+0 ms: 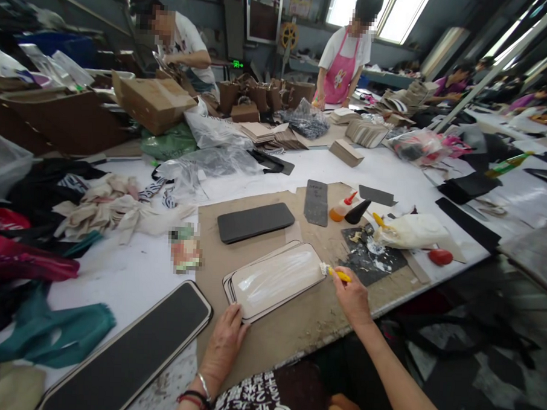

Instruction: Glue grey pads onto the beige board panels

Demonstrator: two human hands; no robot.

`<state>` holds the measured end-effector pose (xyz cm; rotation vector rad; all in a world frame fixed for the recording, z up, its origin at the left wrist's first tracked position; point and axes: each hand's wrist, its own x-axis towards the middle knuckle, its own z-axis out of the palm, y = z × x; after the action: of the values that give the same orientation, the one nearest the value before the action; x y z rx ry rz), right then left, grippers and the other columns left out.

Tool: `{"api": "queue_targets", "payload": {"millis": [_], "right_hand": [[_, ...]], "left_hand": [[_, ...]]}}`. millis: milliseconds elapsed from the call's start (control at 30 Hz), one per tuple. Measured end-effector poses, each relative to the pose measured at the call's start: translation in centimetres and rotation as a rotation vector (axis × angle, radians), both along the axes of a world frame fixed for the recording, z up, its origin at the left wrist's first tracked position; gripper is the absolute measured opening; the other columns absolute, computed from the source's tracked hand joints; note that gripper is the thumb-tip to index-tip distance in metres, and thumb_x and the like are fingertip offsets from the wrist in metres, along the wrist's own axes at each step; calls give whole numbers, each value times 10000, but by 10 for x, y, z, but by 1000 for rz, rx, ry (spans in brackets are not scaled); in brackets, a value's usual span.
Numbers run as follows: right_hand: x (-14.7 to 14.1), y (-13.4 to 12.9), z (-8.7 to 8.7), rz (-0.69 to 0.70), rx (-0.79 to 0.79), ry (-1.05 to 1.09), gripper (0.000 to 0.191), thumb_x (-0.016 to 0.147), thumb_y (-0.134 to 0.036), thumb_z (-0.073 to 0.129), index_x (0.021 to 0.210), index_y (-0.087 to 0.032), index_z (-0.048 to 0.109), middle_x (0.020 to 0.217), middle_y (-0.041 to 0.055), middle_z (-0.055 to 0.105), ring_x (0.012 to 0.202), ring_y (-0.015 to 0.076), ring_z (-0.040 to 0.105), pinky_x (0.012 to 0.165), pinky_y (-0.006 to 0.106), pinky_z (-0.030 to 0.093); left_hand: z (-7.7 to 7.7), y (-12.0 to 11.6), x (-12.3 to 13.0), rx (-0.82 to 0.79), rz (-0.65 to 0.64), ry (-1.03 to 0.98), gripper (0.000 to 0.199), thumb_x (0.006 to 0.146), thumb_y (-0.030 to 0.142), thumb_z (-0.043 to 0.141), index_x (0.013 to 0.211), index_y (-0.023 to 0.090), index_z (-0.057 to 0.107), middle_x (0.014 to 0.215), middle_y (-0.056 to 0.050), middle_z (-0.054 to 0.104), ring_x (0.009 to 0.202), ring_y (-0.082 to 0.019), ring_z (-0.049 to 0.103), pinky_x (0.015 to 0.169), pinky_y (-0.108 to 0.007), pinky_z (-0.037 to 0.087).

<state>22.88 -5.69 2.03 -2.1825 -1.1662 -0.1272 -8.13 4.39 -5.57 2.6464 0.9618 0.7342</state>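
My right hand [352, 295] is closed around the yellow handle of a small brush [340, 274], whose whitish tip is at the right end of a beige panel [277, 277]. Wet, shiny streaks run over this rounded panel, the top one of a small stack. My left hand [228, 336] rests at the stack's near left corner, fingers stretched out against its edge. Behind the stack lies a dark grey rounded panel [255, 222]. To the right, a white glue-smeared container [411, 230] lies beside a dark board [373, 251] spattered with white paste.
A long dark panel with a pale rim [131, 350] lies at front left. An orange bottle with a red tip [343, 207], a black cone [358, 212] and a red oval object [440, 256] stand or lie at right. Fabric scraps [105, 207] fill the left. Two people work across the table.
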Motion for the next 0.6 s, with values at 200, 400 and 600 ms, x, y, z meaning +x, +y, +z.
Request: {"api": "queue_targets", "payload": {"millis": [200,400,600], "right_hand": [[-19,12,0,197,-14,27,272,901,-366,370,938,-199,582,894,82,648,848,198,612,770,324,484],[-22,32,4,235,-9,-22,257,896,-323,379,911,-185,596,873,92,648,846,212,609,775,348,489],[-18,48,4,313,1,3,241,891,-302,394,966,-189,593,921,89,642,874,202,600,803,343,487]], "left_hand": [[-2,-3,1,-5,34,-11,265,880,274,413,1052,150,572,1066,-116,610,1006,-223,589,854,-375,528],[1,-5,1,29,49,3,264,870,271,433,1026,123,586,1042,-134,614,980,-234,593,840,-378,533],[-2,-8,1,-48,93,-16,258,876,273,423,1053,172,582,1060,-108,616,986,-214,600,843,-369,534]]}}
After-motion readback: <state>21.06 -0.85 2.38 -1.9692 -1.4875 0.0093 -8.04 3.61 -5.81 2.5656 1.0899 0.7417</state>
